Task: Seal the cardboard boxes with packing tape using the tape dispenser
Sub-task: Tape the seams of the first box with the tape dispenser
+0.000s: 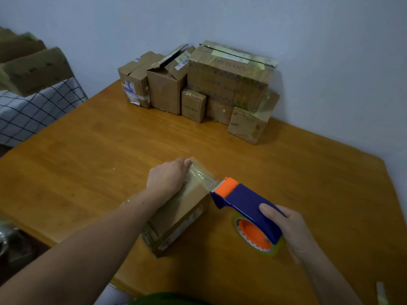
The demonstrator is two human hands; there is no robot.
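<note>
A small cardboard box (pixel 182 214) lies on the wooden table (pixel 88 172) in front of me. My left hand (pixel 166 178) rests on the box's far top end, its fingers curled over the edge and pressing clear tape down. My right hand (pixel 290 232) grips the blue and orange tape dispenser (pixel 244 205) just right of the box. Its orange front end sits at the box's upper right edge. A stretch of clear tape (pixel 204 179) runs from the dispenser across the box top to my left hand.
A pile of several cardboard boxes (pixel 229 82) stands against the wall at the table's far side; one box (pixel 167 84) has open flaps. Off the table to the left lie a checked cloth (pixel 33 111) and more cardboard (pixel 33 69).
</note>
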